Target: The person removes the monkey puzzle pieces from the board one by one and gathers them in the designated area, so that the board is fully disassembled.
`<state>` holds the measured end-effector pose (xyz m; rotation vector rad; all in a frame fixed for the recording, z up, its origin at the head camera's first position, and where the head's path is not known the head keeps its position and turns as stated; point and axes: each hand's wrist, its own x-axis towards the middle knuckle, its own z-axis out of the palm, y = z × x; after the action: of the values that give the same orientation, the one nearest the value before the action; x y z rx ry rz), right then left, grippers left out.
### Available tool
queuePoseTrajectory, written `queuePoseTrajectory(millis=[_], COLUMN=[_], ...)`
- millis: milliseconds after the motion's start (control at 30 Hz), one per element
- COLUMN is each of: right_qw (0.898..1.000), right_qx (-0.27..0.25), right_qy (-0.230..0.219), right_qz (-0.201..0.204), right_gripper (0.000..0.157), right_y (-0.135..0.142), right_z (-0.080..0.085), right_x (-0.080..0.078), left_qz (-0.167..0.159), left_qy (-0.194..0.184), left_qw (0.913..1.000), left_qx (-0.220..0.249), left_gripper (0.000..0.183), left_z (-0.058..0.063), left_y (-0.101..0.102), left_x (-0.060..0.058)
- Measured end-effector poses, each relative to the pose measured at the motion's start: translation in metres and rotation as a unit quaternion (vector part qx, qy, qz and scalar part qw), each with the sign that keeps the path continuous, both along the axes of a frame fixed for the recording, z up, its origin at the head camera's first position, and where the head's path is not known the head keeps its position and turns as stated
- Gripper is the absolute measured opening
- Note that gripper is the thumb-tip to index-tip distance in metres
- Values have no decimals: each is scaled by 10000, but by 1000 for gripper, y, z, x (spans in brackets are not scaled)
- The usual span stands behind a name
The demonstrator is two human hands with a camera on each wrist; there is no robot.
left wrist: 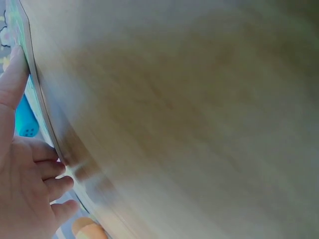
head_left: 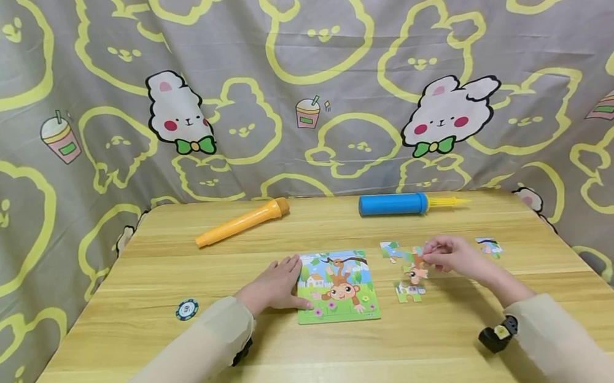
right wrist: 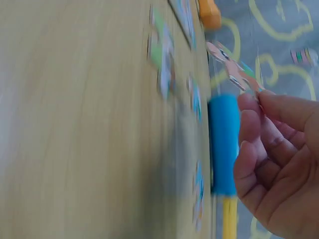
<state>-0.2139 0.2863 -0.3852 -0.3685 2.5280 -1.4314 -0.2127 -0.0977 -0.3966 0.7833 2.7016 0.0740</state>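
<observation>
Head view, held piece (head_left: 417, 274): up off the tabletop (head_left: 329, 362), tilted, just left of the right hand (head_left: 452, 256); perhaps two joined, cannot tell, so liable to split at a seam with any twist.
Right hand: narrow now, pinching by one end alone; could lose hold from so slight a grip, or let the free end swing.
Left hand (head_left: 277, 284): wide, laid along the left edge of the monkey picture (head_left: 339, 290), thumb over its face; could skew it by an uneven push.
Near piece (head_left: 409, 294) and far piece (head_left: 389, 251): both between the hands, closer to the right; easily nudged by a low pass.
Stray piece (head_left: 490, 246): right of the right hand; could be brushed aside on a backward swing.
Blue pump (head_left: 393, 205): beyond the right hand, round, liable to roll after a bump.
Poker chip (head_left: 187, 310): left of the left hand, little danger there.
</observation>
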Motion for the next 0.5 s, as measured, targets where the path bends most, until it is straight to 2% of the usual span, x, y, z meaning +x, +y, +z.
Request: queuePoseTrajectory(millis=[100, 267, 400, 500], right_qw=[9999, 9990, 9977, 9965], right_qx=[119, 316, 512, 707], right_qy=[-99, -286, -372, -424], right_qz=[-55, 122, 228, 160], right_gripper=[20, 19, 19, 17], right_y=[21, 49, 64, 70], right_z=[-3, -11, -18, -21], right_x=[4, 8, 9, 10], left_qz=[-13, -15, 7, 1], left_qy=[11, 21, 1, 2], left_qw=[10000, 10000, 10000, 10000], left_qx=[-12, -12, 7, 18], left_gripper=[98, 99, 98, 98], left_z=[-1, -2, -2, -1], left_y=[0, 0, 0, 0], left_x=[0, -1, -1, 0])
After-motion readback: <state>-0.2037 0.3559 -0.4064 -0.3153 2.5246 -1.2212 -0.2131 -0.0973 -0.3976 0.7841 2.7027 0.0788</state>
